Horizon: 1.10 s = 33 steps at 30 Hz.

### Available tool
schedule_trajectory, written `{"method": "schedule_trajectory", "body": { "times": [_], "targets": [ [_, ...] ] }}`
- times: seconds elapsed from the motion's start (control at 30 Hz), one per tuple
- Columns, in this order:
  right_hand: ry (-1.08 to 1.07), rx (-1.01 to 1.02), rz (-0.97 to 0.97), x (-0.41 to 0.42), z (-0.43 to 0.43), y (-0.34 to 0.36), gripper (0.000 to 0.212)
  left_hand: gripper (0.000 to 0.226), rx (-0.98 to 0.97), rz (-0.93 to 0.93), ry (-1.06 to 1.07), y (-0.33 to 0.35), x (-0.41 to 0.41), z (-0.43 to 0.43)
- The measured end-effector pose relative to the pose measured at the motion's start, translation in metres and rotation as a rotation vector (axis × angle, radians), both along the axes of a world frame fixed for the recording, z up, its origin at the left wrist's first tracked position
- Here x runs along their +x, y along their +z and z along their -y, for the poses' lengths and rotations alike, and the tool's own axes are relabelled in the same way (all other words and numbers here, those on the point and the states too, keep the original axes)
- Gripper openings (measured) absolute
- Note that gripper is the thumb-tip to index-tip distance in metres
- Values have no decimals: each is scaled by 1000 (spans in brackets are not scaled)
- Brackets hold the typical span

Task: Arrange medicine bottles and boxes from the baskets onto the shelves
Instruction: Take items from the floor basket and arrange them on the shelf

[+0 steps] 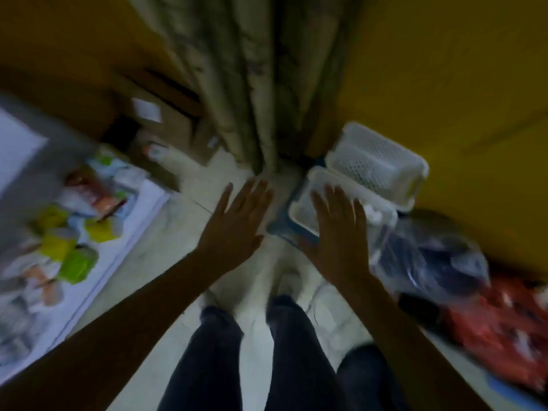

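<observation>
The frame is blurred by motion. Two white plastic baskets stand on the floor ahead to the right: a nearer one and a perforated one behind it by the yellow wall. My right hand hovers over the nearer basket with straight spread fingers and holds nothing. Level with it, my left hand is stretched out flat above the pale floor, also with nothing in it. On the left, a white shelf carries blurred medicine bottles and boxes, some with yellow and green tops.
A patterned curtain hangs straight ahead. Brown cardboard boxes sit on the floor at the back left. A clear plastic bag with dark contents and red packaging lie on the right. My legs in dark trousers are below.
</observation>
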State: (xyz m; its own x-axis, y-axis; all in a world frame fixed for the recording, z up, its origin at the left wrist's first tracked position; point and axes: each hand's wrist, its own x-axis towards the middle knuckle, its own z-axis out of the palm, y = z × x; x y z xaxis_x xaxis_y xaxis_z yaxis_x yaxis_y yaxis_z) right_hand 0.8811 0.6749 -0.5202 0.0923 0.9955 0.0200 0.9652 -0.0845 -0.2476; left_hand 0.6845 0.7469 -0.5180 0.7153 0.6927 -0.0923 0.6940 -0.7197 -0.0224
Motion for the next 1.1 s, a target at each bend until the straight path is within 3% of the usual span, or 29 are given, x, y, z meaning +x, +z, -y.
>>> {"method": "schedule_trajectory", "body": {
  "times": [0.17,0.43,0.6,0.77,0.93,1.1],
  "targets": [
    [437,174,-71,-109,-59,103,83,100,218,65,204,113,-110,12],
    [919,633,-198,-305,-109,286,74,83,650,17,606,293,-292,44],
    [1028,837,-262,-418,-116,361,65,74,827,46,712,359,-388,64],
    [1054,947,-304,-497,-137,401,59,78,874,121,790,388,-479,64],
    [1017,915,-294,-536,-176,423,54,75,837,274,758,403,-526,32],
    [1056,766,-225,-568,-234,472,33,65,753,383,718,426,-532,-22]
  ]
}}
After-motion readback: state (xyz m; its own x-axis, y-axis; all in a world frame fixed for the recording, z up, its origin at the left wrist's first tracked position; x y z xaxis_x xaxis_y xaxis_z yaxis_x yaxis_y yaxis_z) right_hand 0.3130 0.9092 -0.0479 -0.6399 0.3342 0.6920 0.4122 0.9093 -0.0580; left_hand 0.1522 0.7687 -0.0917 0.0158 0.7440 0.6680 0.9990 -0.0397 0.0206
